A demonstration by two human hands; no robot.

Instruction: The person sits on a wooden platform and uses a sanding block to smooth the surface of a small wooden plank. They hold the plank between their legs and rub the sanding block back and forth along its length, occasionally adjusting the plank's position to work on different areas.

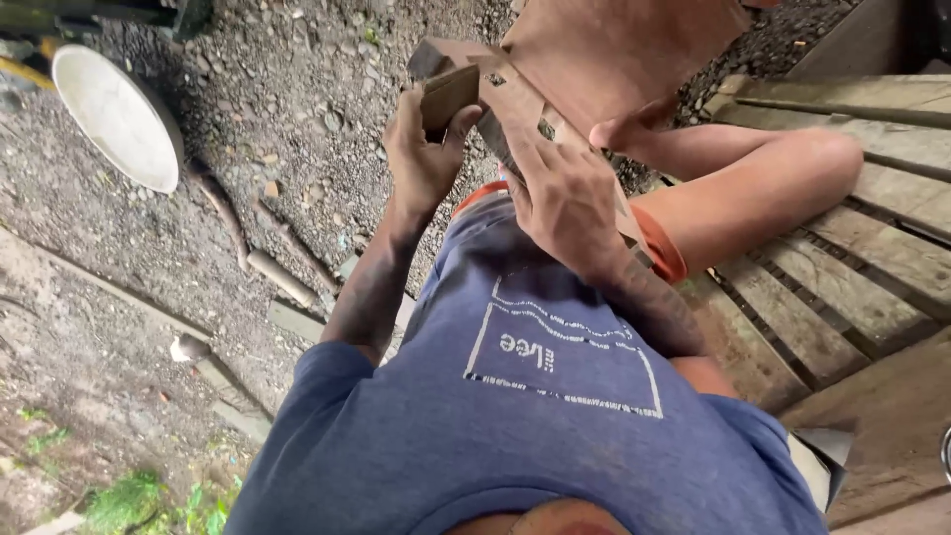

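Fingers of both hands grip a wooden piece at twelve o'clock.
Left hand (421, 159) clasps its small block (448, 94); right hand (565, 193) presses the joined board (614, 50), seemingly fitting it.

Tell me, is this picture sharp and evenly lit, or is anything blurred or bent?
Head view: soft daylight, no hard shadows or glare; the left hand, right hand and wooden piece look slightly soft; the white bowl and bench slats curve near the edges, as with a wide lens.
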